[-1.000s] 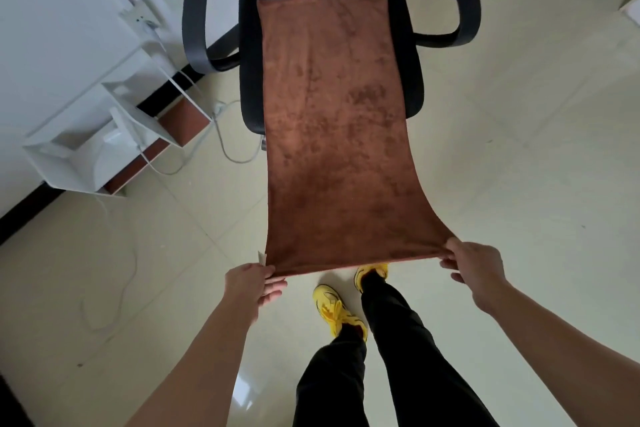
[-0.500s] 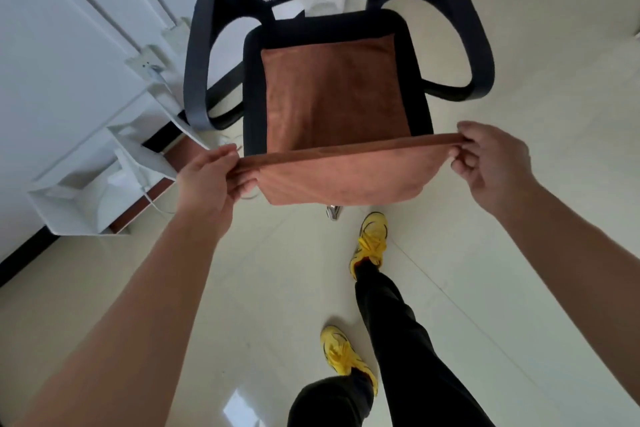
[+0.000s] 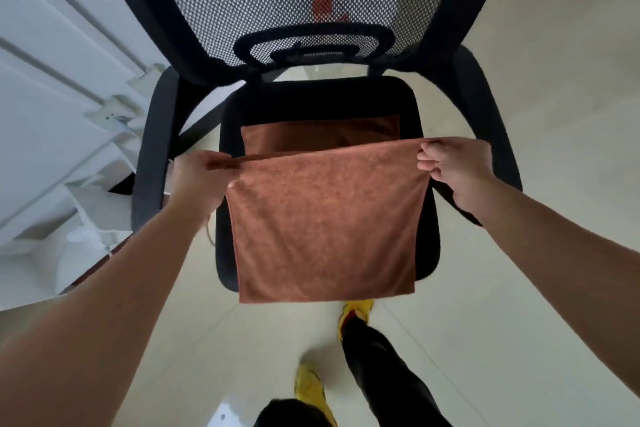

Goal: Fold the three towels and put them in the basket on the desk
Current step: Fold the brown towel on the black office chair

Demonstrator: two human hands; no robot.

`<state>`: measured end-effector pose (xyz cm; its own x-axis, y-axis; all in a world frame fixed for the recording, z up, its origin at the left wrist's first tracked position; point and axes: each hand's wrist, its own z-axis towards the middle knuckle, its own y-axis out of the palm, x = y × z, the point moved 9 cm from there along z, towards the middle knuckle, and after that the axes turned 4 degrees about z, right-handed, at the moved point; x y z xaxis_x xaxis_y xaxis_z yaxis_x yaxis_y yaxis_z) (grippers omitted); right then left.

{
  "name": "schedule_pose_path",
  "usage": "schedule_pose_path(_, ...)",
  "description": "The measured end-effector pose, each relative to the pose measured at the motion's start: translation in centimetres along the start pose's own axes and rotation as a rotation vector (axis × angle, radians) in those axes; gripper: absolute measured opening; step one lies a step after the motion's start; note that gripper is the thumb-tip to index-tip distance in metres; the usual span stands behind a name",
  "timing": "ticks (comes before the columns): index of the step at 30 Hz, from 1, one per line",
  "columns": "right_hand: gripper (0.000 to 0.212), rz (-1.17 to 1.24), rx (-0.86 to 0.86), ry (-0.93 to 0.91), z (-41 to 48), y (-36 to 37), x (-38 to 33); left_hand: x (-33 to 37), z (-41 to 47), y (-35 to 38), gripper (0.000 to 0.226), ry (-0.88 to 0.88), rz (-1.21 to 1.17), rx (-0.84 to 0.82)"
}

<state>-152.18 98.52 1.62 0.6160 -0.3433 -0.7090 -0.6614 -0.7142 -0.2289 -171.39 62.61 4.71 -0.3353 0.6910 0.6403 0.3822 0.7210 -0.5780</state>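
Observation:
A brown towel (image 3: 325, 218) lies folded over on the seat of a black office chair (image 3: 426, 246). Its upper layer covers most of the lower one, and a strip of the lower layer shows near the chair back. My left hand (image 3: 197, 177) pinches the left corner of the upper layer's far edge. My right hand (image 3: 457, 163) pinches the right corner of that same edge. The edge is stretched straight between both hands, slightly above the seat. The towel's near fold hangs just past the seat front. No basket or other towels are in view.
The chair's mesh back (image 3: 294, 0) rises ahead and its armrests (image 3: 156, 149) flank my hands. White shelving and a white cabinet (image 3: 52, 97) stand at the left. My legs and yellow shoes (image 3: 353, 315) are below on the pale tiled floor.
Both hands carried the towel's near edge up and forward over the seat, folding the towel in half. I have stepped closer to the chair.

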Motion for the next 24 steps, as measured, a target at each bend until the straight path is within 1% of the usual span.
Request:
schedule_pose_path(1, 0.014, -0.066, 0.062, -0.026, 1.7, -0.2, -0.6, 0.8, 1.2, 0.3, 0.015, 0.019, 0.1, 0.035)
schedule_pose_path(2, 0.01, -0.138, 0.106, -0.071, 2.5, -0.2, -1.2, 1.3, 1.8, 0.3, 0.013, 0.026, 0.169, 0.066)
schedule_pose_path(4, 0.011, -0.219, 0.131, -0.13, 4.2, 0.4, -2.2, 1.8, 3.8, 0.8, 0.018, -0.01, 0.239, 0.099)
schedule_pose_path(5, 0.014, -0.218, 0.13, -0.142, 4.8, 0.9, -2.5, 1.9, 4.7, 1.2, 0.017, -0.029, 0.23, 0.092)
schedule_pose_path(6, 0.016, -0.206, 0.129, -0.136, 5.8, 1.4, -2.7, 1.7, 6.0, 1.8, 0.015, -0.05, 0.166, 0.069)
schedule_pose_path(8, 0.019, -0.15, 0.128, -0.089, 7.7, 2.4, -2.7, 0.8, 8.5, 3.0, 0.014, -0.117, -0.043, 0.028)
schedule_pose_path(10, 0.019, -0.103, 0.121, -0.037, 9.4, 3.2, -2.1, -0.2, 10.7, 4.0, 0.018, -0.177, -0.134, 0.003)
schedule_pose_path(12, 0.017, -0.078, 0.127, 0.002, 11.0, 4.0, -1.2, -1.3, 12.8, 5.3, 0.013, -0.213, -0.156, -0.027)
schedule_pose_path(14, 0.014, -0.112, 0.146, 0.032, 12.3, 4.7, -0.2, -2.4, 14.4, 6.6, 0.009, -0.241, -0.182, -0.04)
schedule_pose_path(15, 0.013, -0.144, 0.155, 0.039, 12.9, 4.8, 0.2, -2.9, 15.1, 7.1, 0.01, -0.251, -0.193, -0.041)
schedule_pose_path(17, 0.017, -0.177, 0.201, 0.044, 14.2, 4.7, 0.9, -3.6, 16.5, 7.8, 0.014, -0.259, -0.2, -0.032)
schedule_pose_path(19, 0.02, -0.216, 0.265, 0.025, 15.2, 4.2, 1.1, -3.9, 17.5, 8.1, 0.016, -0.254, -0.191, -0.014)
schedule_pose_path(21, 0.02, -0.326, 0.315, -0.004, 15.6, 3.9, 1.1, -4.2, 18.4, 8.1, 0.017, -0.247, -0.165, 0.016)
schedule_pose_path(24, 0.027, -0.459, 0.337, -0.062, 15.8, 4.0, 0.6, -4.6, 19.0, 7.7, 0.016, -0.265, -0.139, 0.057)
